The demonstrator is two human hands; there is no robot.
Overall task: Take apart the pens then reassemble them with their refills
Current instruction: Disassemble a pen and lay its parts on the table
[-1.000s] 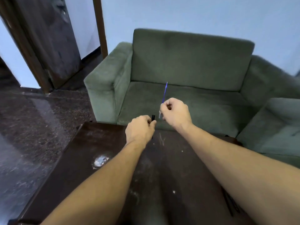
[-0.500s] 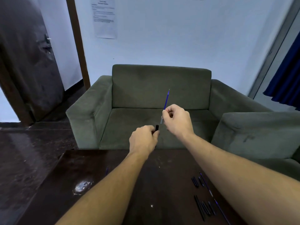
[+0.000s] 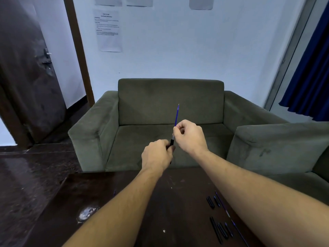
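Note:
My left hand [image 3: 157, 155] is closed around a black pen barrel [image 3: 171, 142], whose open end pokes out above my fist. My right hand [image 3: 189, 135] pinches a thin blue refill [image 3: 176, 114] that points up and away, tip uppermost. The refill's lower end sits at the mouth of the barrel; how deep it reaches is hidden by my fingers. Both hands are held in the air over the far edge of the dark table [image 3: 89, 191].
Loose black pen parts [image 3: 220, 229] and blue refills [image 3: 221, 202] lie on the table under my right forearm. A green armchair [image 3: 169, 100] stands just beyond the table, a second one [image 3: 277, 145] to the right. A dark door [image 3: 26, 77] is at left.
The view has tilted up, showing more wall and the pen parts on the table. My hands have come closer together, bringing the refill's lower end to the barrel's mouth.

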